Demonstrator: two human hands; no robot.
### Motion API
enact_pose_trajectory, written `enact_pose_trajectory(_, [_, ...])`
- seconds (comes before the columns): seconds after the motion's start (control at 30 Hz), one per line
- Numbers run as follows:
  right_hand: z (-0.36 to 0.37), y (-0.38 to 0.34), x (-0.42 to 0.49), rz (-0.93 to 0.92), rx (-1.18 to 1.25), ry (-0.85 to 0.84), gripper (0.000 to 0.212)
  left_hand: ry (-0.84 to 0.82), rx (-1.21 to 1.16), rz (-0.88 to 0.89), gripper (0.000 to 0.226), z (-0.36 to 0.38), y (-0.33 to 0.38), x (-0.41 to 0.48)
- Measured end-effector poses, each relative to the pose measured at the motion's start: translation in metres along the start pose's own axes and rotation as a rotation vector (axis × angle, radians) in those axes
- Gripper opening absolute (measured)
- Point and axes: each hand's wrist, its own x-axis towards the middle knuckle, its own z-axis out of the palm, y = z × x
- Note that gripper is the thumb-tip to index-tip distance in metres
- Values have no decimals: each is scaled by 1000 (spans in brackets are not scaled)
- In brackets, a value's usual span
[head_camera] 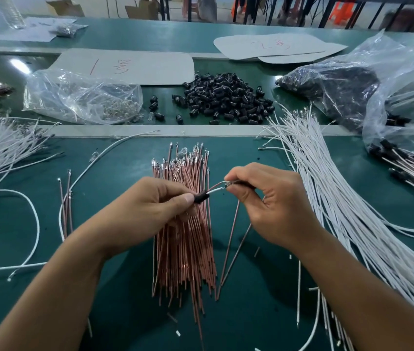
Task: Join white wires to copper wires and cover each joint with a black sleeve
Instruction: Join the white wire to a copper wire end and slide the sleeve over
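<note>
Left hand (150,206): a black sleeve (202,196) is pinched between thumb and fingers, above the copper wire bundle (185,249) laid on the green worktop (124,300). A white wire (216,190) leaving the sleeve is pinched by the right hand (269,198), just right of the bundle. Loose white wires (340,198) are spread further right.

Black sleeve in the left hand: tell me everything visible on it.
The black sleeve is a short matte tube, plastic or rubber by its look. The left hand pinches its left end, hiding it. It lies nearly level above the copper wire bundle. A white wire and a darker thin wire leave its right end toward the right hand, which pinches them.
</note>
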Motion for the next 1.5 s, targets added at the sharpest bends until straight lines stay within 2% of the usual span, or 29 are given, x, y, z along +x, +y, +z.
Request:
enact_pose_trajectory(0.27, [3,-2,-2,-33,6,-62,6,20,-39,111,8,11,-1,3])
enact_pose_trajectory(0.4, [5,-2,-2,-40,3,-79,6,56,62,114,6,18,1,6])
enact_pose_trajectory(0.47, [4,-1,-2,-29,13,-84,7,54,149,110,13,18,3,3])
enact_pose_trajectory(0.53, [3,-2,-3,-18,48,-76,9,68,128,133,23,18,6,-1])
enact_pose_trajectory(0.67, [6,-5,-7,40,153,-4,21,142,39,187,44,21,7,-5])
enact_pose_trajectory(0.8, [16,-7,-10,156,309,-34,30,214,7,225,42,25,3,-6])
enact_pose_trajectory(0.9, [17,-6,-9,206,329,-45,28,204,46,184,22,31,1,-1])
enact_pose_trajectory(0.97, [18,-4,-10,241,313,-17,25,204,106,202,18,36,1,3])
enact_pose_trajectory(1.17, [23,-9,-11,316,450,-61,26,284,104,263,28,35,3,-3])
enact_pose_trajectory(1.33, [17,-11,-9,356,599,-125,27,289,126,298,38,38,3,-4])
enact_pose_trajectory(1.43, [17,-12,-7,369,681,-69,21,269,126,349,36,39,3,1])
enact_pose_trajectory(1.5, [15,-8,-4,395,680,-3,20,279,250,409,34,38,2,4])
